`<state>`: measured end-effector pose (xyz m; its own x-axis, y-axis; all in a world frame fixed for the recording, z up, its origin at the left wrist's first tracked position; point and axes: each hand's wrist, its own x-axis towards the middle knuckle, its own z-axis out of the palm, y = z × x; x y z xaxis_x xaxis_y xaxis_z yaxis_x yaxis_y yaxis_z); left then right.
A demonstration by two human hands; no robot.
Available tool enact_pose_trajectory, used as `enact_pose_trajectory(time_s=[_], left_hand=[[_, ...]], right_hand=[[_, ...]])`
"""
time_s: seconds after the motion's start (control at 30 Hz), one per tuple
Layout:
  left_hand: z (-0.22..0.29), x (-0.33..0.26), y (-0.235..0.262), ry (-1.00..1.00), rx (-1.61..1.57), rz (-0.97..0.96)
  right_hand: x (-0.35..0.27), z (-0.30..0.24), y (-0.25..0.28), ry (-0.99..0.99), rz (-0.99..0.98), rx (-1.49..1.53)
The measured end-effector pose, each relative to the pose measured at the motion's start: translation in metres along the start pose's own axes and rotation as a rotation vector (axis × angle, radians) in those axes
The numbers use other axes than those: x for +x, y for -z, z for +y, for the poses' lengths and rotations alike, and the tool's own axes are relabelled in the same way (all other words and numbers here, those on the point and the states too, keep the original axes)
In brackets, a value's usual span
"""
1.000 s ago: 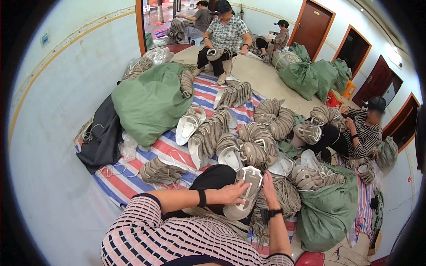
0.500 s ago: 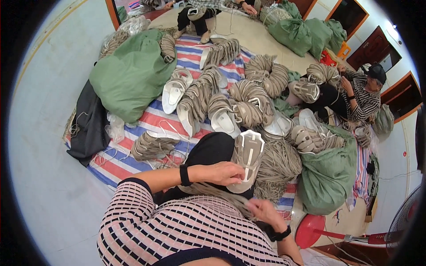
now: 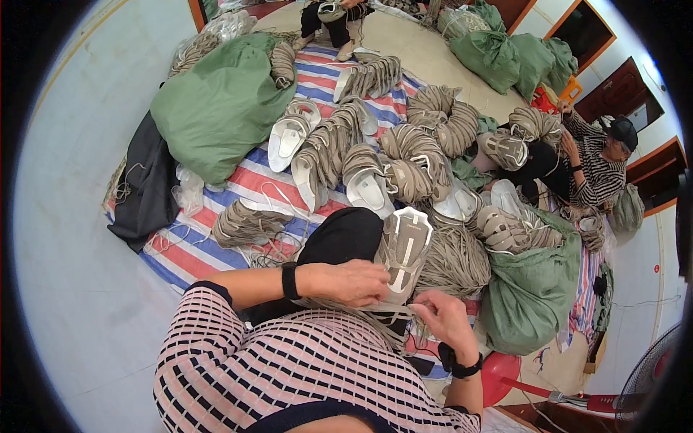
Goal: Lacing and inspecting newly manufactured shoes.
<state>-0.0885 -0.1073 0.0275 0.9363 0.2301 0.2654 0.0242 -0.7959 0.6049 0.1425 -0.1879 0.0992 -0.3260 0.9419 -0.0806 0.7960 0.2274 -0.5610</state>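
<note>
A beige and white shoe upper point(image 3: 406, 249) rests on my dark-clad lap, its white-trimmed end pointing away from me. My left hand point(image 3: 352, 281) is closed at its near left edge, fingertips pinched where a flat beige shoelace point(image 3: 393, 309) runs; the fingers partly hide what they grip. Just right of the shoe's near end, my right hand point(image 3: 444, 319) pinches the same lace between thumb and fingers. More lace strands hang between my hands and my lap. Beside the shoe upper on the right lies a big bundle of beige laces point(image 3: 455, 263).
Rows of stacked shoe uppers point(image 3: 415, 151) cover the striped sheet point(image 3: 249, 177) ahead. Full green sacks stand at the left point(image 3: 216, 108) and right point(image 3: 530, 296). A red stool point(image 3: 498, 375) and a fan point(image 3: 653, 375) are at my near right. Two other people sit farther off.
My right hand has risen toward the shoe's near end, drawing the lace up across it. My left hand has shifted slightly left, off the middle of the shoe upper.
</note>
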Motion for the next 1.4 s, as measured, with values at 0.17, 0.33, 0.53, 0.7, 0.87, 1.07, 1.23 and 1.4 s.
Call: enact_pose_trajectory(time_s=[0.17, 0.33, 0.53, 0.7, 0.87, 1.07, 1.23, 1.4], left_hand=[[0.022, 0.035, 0.011, 0.054, -0.411, 0.158], [0.019, 0.027, 0.034, 0.431, -1.482, -0.195], [-0.024, -0.036, 0.092, 0.572, -1.588, 0.260], [-0.046, -0.089, 0.142, 0.672, -1.263, 0.503], [-0.080, -0.130, 0.158, 0.748, -1.105, 0.503], [-0.087, -0.108, 0.159, 0.898, -0.733, 0.549], [-0.050, 0.011, 0.095, 0.499, -0.483, 0.219], [-0.040, 0.069, 0.069, 0.366, -0.423, 0.174]], right_hand=[[0.020, -0.012, 0.003, -0.211, -0.056, 0.708], [0.030, -0.001, 0.014, -0.221, 0.343, 0.808], [-0.009, 0.124, 0.043, -0.350, 0.912, 0.352], [-0.070, 0.226, 0.096, -0.489, 1.171, 0.188], [-0.118, 0.286, 0.139, -0.645, 1.303, -0.192], [-0.164, 0.343, 0.142, -1.193, 0.968, -0.438], [0.058, 0.104, 0.044, -0.178, 0.567, 0.660], [0.079, 0.021, 0.001, -0.154, 0.149, 1.077]])
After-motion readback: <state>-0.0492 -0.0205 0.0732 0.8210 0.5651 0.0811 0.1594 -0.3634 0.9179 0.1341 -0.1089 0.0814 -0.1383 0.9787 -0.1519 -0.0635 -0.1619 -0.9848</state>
